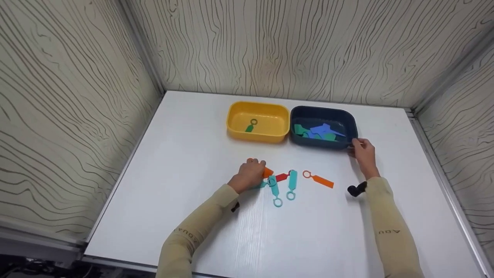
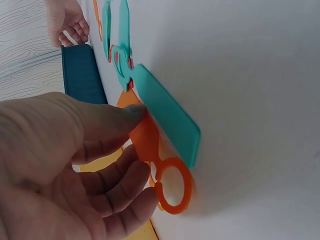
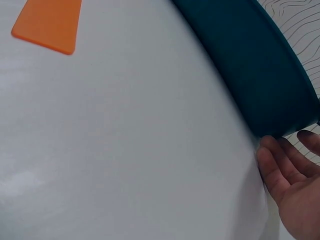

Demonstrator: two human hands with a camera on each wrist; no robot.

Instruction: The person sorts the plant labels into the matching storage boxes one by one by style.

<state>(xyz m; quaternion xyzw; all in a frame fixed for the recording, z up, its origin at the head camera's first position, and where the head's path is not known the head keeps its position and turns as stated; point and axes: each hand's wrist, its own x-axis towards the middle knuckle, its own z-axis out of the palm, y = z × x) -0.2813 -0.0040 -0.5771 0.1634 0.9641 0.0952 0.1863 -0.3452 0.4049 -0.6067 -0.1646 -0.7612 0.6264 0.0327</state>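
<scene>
Wood-grain patterned panels [image 1: 247, 46] wall in a white tabletop [image 1: 185, 154]. The left hand [image 1: 249, 175] pinches an orange tag [image 2: 146, 137] between thumb and fingers, just above the tabletop. The tag's long axis slants across that hand: its flat end points toward the right hand's side, its ring out to the left. A teal tag lies just beside it, its flat end under the left hand and its ring to the right.

Between the hands, a red tag [image 1: 282, 177] runs sideways, while two more teal tags [image 1: 293, 179] lie lengthwise, rings toward the person. Nearer the right hand [image 1: 365, 156], a second orange tag [image 1: 323, 181] aims its ring at the left hand.

The right hand's fingers are loosely bent, tips touching the near corner of a dark blue bin [image 1: 320, 143] holding green and blue pieces [image 1: 320, 130]. Beyond the left hand, a yellow bin [image 1: 256, 136] holds a green tag [image 1: 250, 128], ring pointing away. Dark lettering on both sleeves [image 1: 393, 227] appears inverted, only partly readable, perhaps "ADU".
</scene>
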